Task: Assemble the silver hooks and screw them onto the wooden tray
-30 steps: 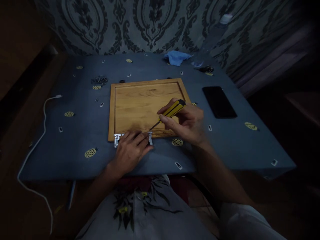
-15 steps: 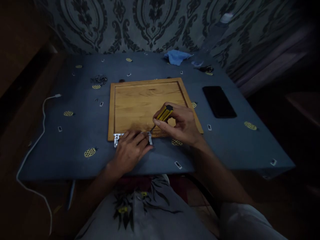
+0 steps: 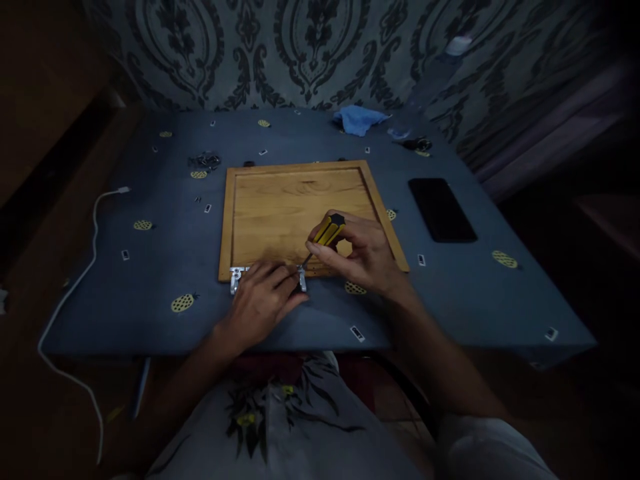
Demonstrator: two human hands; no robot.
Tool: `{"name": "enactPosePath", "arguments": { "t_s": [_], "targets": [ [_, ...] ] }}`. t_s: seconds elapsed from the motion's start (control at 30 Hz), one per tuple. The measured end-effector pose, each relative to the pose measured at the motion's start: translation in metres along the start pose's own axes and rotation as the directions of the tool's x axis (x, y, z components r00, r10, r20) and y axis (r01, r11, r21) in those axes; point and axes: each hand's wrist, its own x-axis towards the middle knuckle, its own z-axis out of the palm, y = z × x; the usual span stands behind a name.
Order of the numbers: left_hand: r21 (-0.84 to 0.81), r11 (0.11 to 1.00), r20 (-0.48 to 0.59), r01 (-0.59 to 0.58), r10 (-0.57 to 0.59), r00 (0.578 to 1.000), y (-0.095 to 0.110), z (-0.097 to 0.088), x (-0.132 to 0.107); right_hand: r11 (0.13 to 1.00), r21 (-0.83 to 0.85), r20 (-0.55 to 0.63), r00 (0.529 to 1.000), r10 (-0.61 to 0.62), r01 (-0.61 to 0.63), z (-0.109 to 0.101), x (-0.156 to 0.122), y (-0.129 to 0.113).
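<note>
A framed wooden panel (image 3: pixel 300 207) lies flat on the table. Along its near edge, toward the left, sits a silver metal fitting (image 3: pixel 237 280), its middle covered by fingers. My left hand (image 3: pixel 265 297) presses over that fitting, fingers bent together and thumb toward the table edge. In my right hand (image 3: pixel 357 253) is a yellow-and-black screwdriver (image 3: pixel 329 231), pinched by the handle and tilted. Its thin shaft points down and left to the right end of the fitting, beside my left fingertips. Any screw under the tip is too small to make out.
A phone (image 3: pixel 443 210) lies right of the panel. Behind it are a blue cloth (image 3: pixel 360 120), a clear bottle (image 3: pixel 430 83) and a dark object (image 3: pixel 417 144). Small metal pieces (image 3: pixel 205 160) lie at the back left. A white cable (image 3: pixel 93 253) hangs off the left side.
The view has shifted slightly, so the table things appear a little lower and farther right. Both hands keep their grip, with the screwdriver still at the fitting.
</note>
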Motion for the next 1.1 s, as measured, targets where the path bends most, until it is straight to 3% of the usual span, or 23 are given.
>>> {"name": "enactPosePath", "arguments": {
  "t_s": [0.17, 0.4, 0.63, 0.83, 1.1],
  "targets": [
    [-0.066, 0.995, -0.108, 0.073, -0.08, 0.991, -0.009, -0.023, -0.003, 1.0, 0.008, 0.016, 1.0, -0.002, 0.002, 0.0, 0.0, 0.0],
    [-0.024, 0.966, -0.145, 0.258, -0.258, 0.955, -0.048, -0.045, -0.029, 1.0, 0.004, 0.039, 0.999, 0.006, -0.006, -0.003, 0.001, -0.002],
    [0.142, 0.897, -0.052, 0.419, -0.416, 0.908, -0.092, -0.046, -0.048, 0.997, -0.013, -0.002, 0.997, -0.075, 0.075, -0.003, 0.004, 0.001],
    [0.235, 0.863, -0.03, 0.447, -0.453, 0.891, -0.132, -0.04, -0.038, 0.997, -0.041, 0.011, 0.997, -0.072, 0.072, -0.003, 0.003, 0.003],
    [0.296, 0.805, -0.023, 0.515, -0.533, 0.846, -0.2, -0.031, -0.021, 0.995, -0.016, -0.011, 0.995, -0.099, 0.099, -0.002, 0.006, 0.0]
  ]
}}
